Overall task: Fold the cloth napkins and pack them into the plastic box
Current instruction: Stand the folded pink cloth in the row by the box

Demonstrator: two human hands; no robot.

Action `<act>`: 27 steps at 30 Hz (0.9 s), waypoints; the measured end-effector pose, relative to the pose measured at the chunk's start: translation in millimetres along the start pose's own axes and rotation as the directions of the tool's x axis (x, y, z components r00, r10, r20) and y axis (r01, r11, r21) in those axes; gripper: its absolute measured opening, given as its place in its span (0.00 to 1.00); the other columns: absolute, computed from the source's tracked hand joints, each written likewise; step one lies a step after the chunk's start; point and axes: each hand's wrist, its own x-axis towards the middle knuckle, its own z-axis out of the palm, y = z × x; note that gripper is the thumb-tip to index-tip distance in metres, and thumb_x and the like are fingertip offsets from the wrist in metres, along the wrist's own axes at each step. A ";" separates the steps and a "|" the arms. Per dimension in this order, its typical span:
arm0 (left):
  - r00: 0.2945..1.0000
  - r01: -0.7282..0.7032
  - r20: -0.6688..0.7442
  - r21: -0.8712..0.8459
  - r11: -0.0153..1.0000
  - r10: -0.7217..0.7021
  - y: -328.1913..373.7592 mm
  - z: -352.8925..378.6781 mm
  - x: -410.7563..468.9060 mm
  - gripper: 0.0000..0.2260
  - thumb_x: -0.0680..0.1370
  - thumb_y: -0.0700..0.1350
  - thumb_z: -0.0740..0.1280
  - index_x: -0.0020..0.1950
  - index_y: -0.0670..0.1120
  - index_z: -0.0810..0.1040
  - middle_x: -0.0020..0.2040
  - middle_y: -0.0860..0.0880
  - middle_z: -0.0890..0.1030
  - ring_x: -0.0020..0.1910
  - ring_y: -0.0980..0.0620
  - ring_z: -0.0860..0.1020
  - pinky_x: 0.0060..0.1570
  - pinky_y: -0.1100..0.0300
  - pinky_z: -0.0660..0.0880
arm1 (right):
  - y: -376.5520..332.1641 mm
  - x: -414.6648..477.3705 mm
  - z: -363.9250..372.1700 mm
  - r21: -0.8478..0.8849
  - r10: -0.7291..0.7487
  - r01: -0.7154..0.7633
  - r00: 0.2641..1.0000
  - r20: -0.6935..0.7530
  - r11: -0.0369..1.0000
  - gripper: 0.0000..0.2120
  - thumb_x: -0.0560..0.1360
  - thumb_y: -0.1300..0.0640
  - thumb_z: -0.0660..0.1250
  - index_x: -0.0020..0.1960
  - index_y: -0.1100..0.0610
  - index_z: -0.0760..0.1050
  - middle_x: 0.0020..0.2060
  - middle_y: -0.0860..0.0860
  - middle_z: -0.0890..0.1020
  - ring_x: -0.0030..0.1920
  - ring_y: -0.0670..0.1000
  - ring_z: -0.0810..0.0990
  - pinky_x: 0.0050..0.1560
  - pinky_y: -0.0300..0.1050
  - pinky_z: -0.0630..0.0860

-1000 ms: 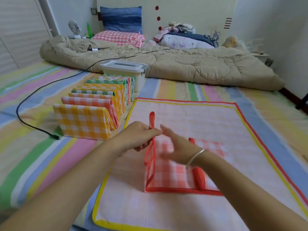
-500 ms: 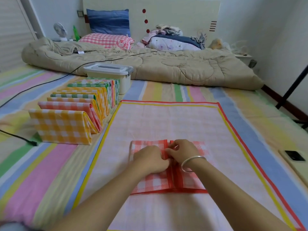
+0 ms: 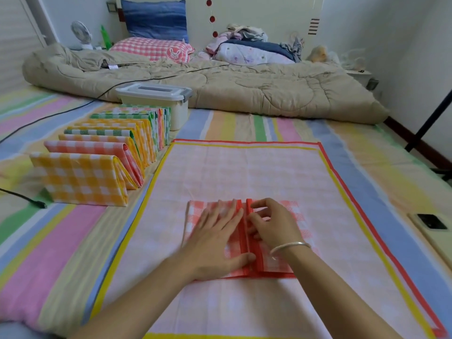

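Head view: left hand (image 3: 215, 238) presses flat, fingers straight and spread, on one red napkin (image 3: 198, 211); right hand (image 3: 275, 227) pinches its hem with curled fingers. One plastic box (image 3: 179, 111) beyond.

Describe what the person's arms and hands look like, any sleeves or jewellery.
Both forearms are bare, with no sleeves in view and no gloves. The left hand and its wrist wear nothing. The right hand has a thin silver bangle at the wrist. No rings show.
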 end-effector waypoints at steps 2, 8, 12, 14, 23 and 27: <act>1.000 0.001 0.015 0.058 0.998 -0.002 -0.1 2.5 -0.1 0.47 0.68 0.80 0.44 0.79 0.58 0.33 0.77 0.59 0.28 0.75 0.53 0.24 0.77 0.48 0.34 | 9.6 -10.4 -11.5 -0.065 -0.122 0.116 0.989 -0.085 0.991 0.08 0.77 0.58 0.64 0.53 0.47 0.77 0.46 0.43 0.83 0.44 0.44 0.83 0.49 0.51 0.80; 0.999 -0.004 0.054 0.116 0.993 -0.002 3.0 3.8 -0.3 0.47 0.67 0.81 0.40 0.78 0.59 0.30 0.76 0.59 0.26 0.74 0.51 0.22 0.77 0.45 0.34 | 41.6 -16.4 -29.3 -0.614 -0.219 0.332 0.942 0.254 0.716 0.42 0.68 0.31 0.35 0.79 0.46 0.45 0.76 0.45 0.41 0.78 0.49 0.39 0.77 0.48 0.39; 0.990 0.006 0.135 0.156 0.988 -0.027 9.0 -4.4 2.0 0.46 0.73 0.77 0.51 0.77 0.58 0.28 0.75 0.59 0.23 0.70 0.49 0.18 0.74 0.42 0.29 | 49.0 -17.6 -20.8 -0.699 -0.120 0.301 0.947 0.297 0.649 0.50 0.54 0.24 0.16 0.73 0.42 0.28 0.72 0.44 0.29 0.74 0.48 0.27 0.72 0.47 0.28; 0.984 -0.004 0.176 0.183 0.983 -0.029 9.0 -4.9 4.7 0.47 0.72 0.78 0.52 0.77 0.58 0.27 0.74 0.58 0.21 0.70 0.49 0.18 0.73 0.40 0.29 | 51.2 -16.5 -18.8 -0.708 -0.107 0.296 0.948 0.299 0.641 0.51 0.50 0.26 0.12 0.71 0.42 0.27 0.71 0.44 0.28 0.73 0.48 0.26 0.73 0.48 0.28; 0.988 -0.028 0.153 0.193 0.981 -0.001 7.1 -1.2 6.1 0.38 0.73 0.72 0.34 0.79 0.55 0.31 0.77 0.55 0.26 0.73 0.59 0.23 0.75 0.43 0.33 | 55.4 -17.3 -16.4 -0.733 -0.114 0.310 0.945 0.306 0.605 0.52 0.50 0.27 0.10 0.71 0.43 0.27 0.71 0.45 0.28 0.72 0.49 0.25 0.73 0.50 0.28; 0.996 -0.049 0.085 0.261 0.964 0.028 11.0 1.9 3.1 0.40 0.71 0.76 0.33 0.77 0.59 0.27 0.78 0.53 0.28 0.76 0.55 0.27 0.76 0.44 0.34 | 53.1 -17.5 -16.0 -0.740 -0.111 0.309 0.946 0.305 0.598 0.53 0.49 0.27 0.10 0.72 0.44 0.27 0.71 0.45 0.28 0.71 0.48 0.24 0.73 0.50 0.27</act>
